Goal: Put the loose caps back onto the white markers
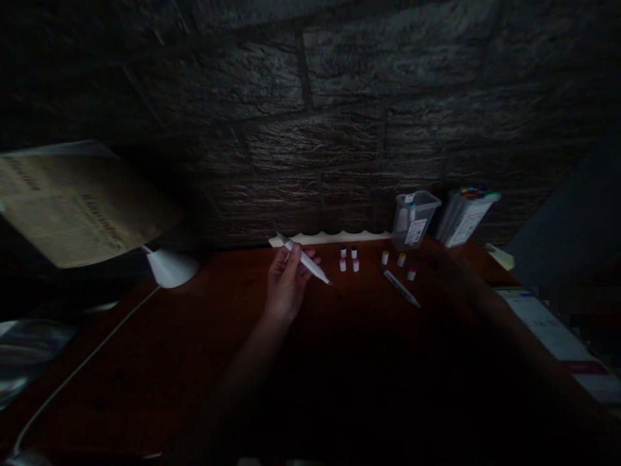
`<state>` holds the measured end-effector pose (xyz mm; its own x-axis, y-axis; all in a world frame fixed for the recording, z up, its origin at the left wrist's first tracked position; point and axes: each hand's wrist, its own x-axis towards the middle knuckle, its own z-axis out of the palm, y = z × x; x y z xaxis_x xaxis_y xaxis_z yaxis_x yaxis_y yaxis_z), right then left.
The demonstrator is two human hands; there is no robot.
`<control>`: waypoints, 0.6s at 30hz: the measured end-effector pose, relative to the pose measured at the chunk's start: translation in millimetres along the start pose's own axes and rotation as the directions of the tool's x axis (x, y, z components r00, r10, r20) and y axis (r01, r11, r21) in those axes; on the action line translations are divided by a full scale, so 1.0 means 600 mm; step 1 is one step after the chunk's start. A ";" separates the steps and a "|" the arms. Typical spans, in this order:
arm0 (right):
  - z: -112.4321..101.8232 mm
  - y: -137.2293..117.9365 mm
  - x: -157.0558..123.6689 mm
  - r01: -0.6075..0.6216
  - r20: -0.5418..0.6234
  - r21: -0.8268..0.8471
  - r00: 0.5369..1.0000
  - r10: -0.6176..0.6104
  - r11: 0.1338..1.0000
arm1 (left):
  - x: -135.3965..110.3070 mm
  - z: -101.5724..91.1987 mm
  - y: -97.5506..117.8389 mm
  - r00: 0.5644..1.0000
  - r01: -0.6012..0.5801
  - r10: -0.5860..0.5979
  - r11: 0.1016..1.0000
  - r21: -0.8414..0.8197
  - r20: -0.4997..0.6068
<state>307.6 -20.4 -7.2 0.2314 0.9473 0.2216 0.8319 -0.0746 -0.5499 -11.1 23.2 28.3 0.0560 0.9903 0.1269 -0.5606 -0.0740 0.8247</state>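
My left hand [286, 281] is closed round a white marker [313, 265], which slants down to the right above the table. Its lower right end shows a small brownish tip, and its upper left end is thin and grey. To the right of that hand stand several small marker caps, among them a black-topped cap [354, 252], a pink one [356, 265], a yellow one [402, 259] and a red one [411, 274]. Another marker [402, 287] lies on the table just below them. My right hand [449, 268] is dark and blurred near the red cap; its fingers cannot be made out.
A clear plastic box [427, 210] with a few markers stands by the brick wall [310, 142]. Beside it is a fuller marker box [466, 217]. Left are a lamp [172, 266] with a print-patterned shade and its cord [92, 362]. A printed sheet [548, 330] lies right.
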 end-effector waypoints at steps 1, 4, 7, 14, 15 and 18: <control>-0.004 -0.006 0.000 -0.012 0.000 -0.008 1.000 0.012 1.000 | -0.001 0.001 -0.002 1.000 0.011 -0.011 1.000 0.003 0.011; -0.004 -0.023 0.004 -0.005 -0.030 -0.075 1.000 0.003 0.997 | -0.006 0.004 -0.012 0.997 0.048 -0.050 0.998 0.036 0.055; 0.009 -0.033 0.011 0.081 -0.079 -0.095 0.993 -0.088 0.992 | -0.014 0.009 -0.025 0.990 0.080 -0.094 0.988 0.128 0.103; 0.020 -0.034 0.016 0.082 -0.034 -0.046 0.996 -0.084 0.996 | -0.031 0.017 -0.049 0.941 0.132 -0.230 0.924 0.358 0.247; 0.017 -0.034 0.015 0.077 -0.028 -0.020 0.997 -0.077 0.997 | -0.032 0.017 -0.049 0.932 0.140 -0.253 0.912 0.386 0.259; 0.010 -0.041 0.011 0.065 -0.062 0.078 0.996 -0.060 0.995 | -0.036 0.016 -0.050 0.906 0.144 -0.300 0.882 0.448 0.300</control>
<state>285.8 -10.5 3.1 0.2118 0.9289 0.3038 0.8031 0.0117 -0.5957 12.7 3.0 6.2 0.4665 0.8839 0.0324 -0.1163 0.0250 0.9929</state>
